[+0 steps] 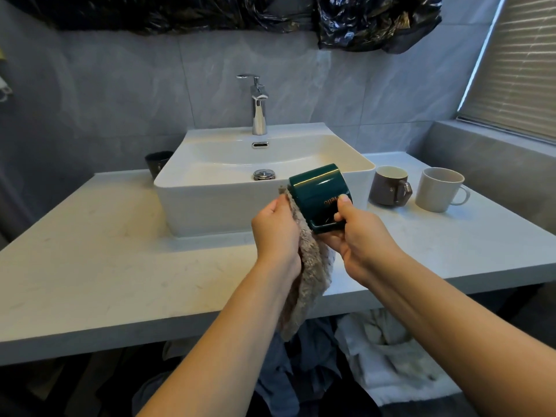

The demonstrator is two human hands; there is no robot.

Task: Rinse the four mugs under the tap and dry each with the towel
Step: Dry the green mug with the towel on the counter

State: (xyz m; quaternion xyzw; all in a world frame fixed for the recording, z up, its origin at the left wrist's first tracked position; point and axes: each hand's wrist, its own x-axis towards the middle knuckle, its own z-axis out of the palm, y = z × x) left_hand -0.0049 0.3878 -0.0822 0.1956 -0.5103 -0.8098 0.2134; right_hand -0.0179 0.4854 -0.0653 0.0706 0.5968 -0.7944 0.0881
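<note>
At the front edge of the white counter (90,266), my left hand (278,233) clutches a shaggy beige towel (307,275), fingers curled round its upper end and pressing it against the mouth of a dark green mug (319,195); the rest of the towel hangs down past the counter's edge. My right hand (358,239) grips the mug by its handle side, thumb laid on the lettered wall. The mug lies on its side above the counter, its long axis tilted, mouth towards my left hand and base up and away towards the basin (210,203). To the right, a brown mug (388,188) and a white mug (437,189) stand upright, handles right. A dark mug (156,164) sits left of the basin. Behind rises the chrome tap (258,109).
</note>
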